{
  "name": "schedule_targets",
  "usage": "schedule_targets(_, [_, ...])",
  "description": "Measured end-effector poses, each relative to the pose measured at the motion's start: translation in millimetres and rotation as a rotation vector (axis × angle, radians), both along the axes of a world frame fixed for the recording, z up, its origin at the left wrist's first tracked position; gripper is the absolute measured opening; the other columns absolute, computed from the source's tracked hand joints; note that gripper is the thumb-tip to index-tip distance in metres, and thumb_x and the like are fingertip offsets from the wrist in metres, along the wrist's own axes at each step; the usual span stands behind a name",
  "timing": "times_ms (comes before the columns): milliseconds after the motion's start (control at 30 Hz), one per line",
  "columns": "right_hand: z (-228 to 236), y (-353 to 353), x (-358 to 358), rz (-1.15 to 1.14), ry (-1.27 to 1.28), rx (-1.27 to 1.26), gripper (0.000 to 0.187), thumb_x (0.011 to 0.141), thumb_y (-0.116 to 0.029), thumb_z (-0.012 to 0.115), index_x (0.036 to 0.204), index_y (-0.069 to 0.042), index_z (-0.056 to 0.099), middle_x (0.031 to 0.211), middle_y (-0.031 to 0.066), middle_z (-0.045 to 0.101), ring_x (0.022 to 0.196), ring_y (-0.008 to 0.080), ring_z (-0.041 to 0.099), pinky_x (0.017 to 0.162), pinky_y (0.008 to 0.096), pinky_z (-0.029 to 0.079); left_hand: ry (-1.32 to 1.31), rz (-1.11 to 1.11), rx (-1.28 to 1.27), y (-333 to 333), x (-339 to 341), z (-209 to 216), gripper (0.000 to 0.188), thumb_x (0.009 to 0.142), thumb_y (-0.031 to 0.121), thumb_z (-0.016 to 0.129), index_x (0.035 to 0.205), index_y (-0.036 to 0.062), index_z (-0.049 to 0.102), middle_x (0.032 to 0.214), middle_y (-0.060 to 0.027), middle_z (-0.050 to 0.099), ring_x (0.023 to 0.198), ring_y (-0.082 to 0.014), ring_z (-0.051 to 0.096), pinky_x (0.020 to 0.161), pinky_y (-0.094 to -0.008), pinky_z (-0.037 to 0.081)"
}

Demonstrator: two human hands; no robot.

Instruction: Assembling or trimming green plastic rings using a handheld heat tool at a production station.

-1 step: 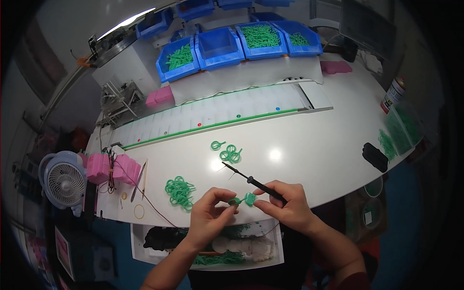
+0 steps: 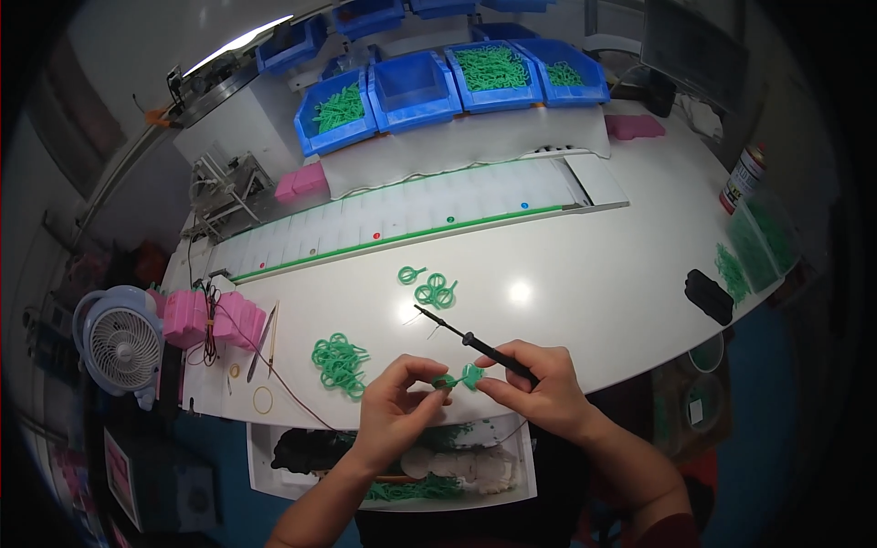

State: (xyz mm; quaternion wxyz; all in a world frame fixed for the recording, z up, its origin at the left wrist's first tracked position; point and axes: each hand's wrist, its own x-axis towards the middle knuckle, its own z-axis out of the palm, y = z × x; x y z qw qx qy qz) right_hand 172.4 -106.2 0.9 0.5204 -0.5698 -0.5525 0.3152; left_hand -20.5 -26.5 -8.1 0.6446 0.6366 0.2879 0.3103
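The left hand (image 2: pixel 395 411) pinches a small green plastic ring part (image 2: pixel 444 382) between thumb and fingertips, just above the near edge of the white curved surface (image 2: pixel 594 301). The right hand (image 2: pixel 539 388) closes on a second small green plastic piece (image 2: pixel 472 374), the two pieces touching between the hands, and it also grips a slim black pen-shaped tool with a thin metal tip (image 2: pixel 457 333) that points up and left across the surface. Left of the hands lies a loose pile of green plastic rings (image 2: pixel 340 363); beyond the tool tip sits a smaller cluster of green rings (image 2: pixel 429 288). Farther back runs a white conveyor strip with a green edge (image 2: pixel 411 224), and behind it stand blue plastic bins (image 2: pixel 411 87) holding green parts. A small white desk fan (image 2: pixel 119 342) stands at far left beside pink blocks (image 2: pixel 210 315).
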Motion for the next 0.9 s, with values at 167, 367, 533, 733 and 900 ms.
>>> schedule_targets(167, [-2.1, 7.0, -4.9, 0.091, 0.038, -0.034, 0.020, 0.080, -0.014, 0.072, 0.094, -0.002, 0.066, 0.051, -0.0041, 0.041, 0.047, 0.0024, 0.036, 0.044, 0.0205, 0.028, -0.008, -0.030, -0.024, -1.1, 0.0, 0.1, 0.024, 0.083, -0.008, 0.060, 0.105, -0.0027, 0.052, 0.101, -0.0081, 0.055, 0.096, -0.0151, 0.059, 0.077, -0.0308, 0.058])
schedule_targets(367, [-6.9, 7.2, -9.6, 0.086, 0.046, -0.005, 0.013, 0.079, -0.008, 0.071, 0.091, -0.003, 0.067, 0.051, -0.0079, 0.040, 0.047, -0.0005, 0.035, 0.044, 0.0186, 0.025, -0.009, -0.053, -0.100, -3.1, -3.3, 2.3, 0.025, 0.086, -0.006, 0.058, 0.110, -0.0020, 0.053, 0.102, -0.0070, 0.056, 0.095, -0.0130, 0.060, 0.077, -0.0269, 0.057])
schedule_targets(533, [-7.8, 7.2, -11.6, 0.088, 0.051, 0.002, 0.012, 0.080, -0.008, 0.071, 0.091, -0.003, 0.067, 0.051, -0.0077, 0.040, 0.047, -0.0005, 0.035, 0.044, 0.0187, 0.026, -0.070, -0.062, -0.223, -3.2, -4.2, 7.2, 0.023, 0.088, -0.002, 0.057, 0.110, -0.0033, 0.053, 0.103, -0.0109, 0.058, 0.088, -0.0154, 0.063, 0.072, -0.0284, 0.059])
schedule_targets(733, [-4.3, 5.8, -10.7, 0.119, 0.030, -0.005, 0.017, 0.081, -0.012, 0.069, 0.094, -0.001, 0.067, 0.053, -0.0009, 0.049, 0.047, 0.0035, 0.042, 0.044, 0.0211, 0.032, -0.073, -0.075, -0.216, -0.9, -4.7, 4.5, 0.017, 0.090, 0.000, 0.053, 0.106, -0.0042, 0.057, 0.101, -0.0117, 0.060, 0.086, -0.0161, 0.063, 0.072, -0.0285, 0.059])
schedule_targets(900, [-0.9, 2.6, -4.9, 0.063, -0.023, 0.007, 0.016, 0.082, -0.014, 0.069, 0.092, -0.002, 0.066, 0.052, -0.0009, 0.048, 0.045, 0.0041, 0.040, 0.043, 0.0217, 0.031, -0.090, -0.063, -0.203, -0.3, -4.8, 2.8, 0.017, 0.090, -0.001, 0.053, 0.106, -0.0038, 0.057, 0.100, -0.0110, 0.060, 0.087, -0.0167, 0.063, 0.072, -0.0290, 0.059])
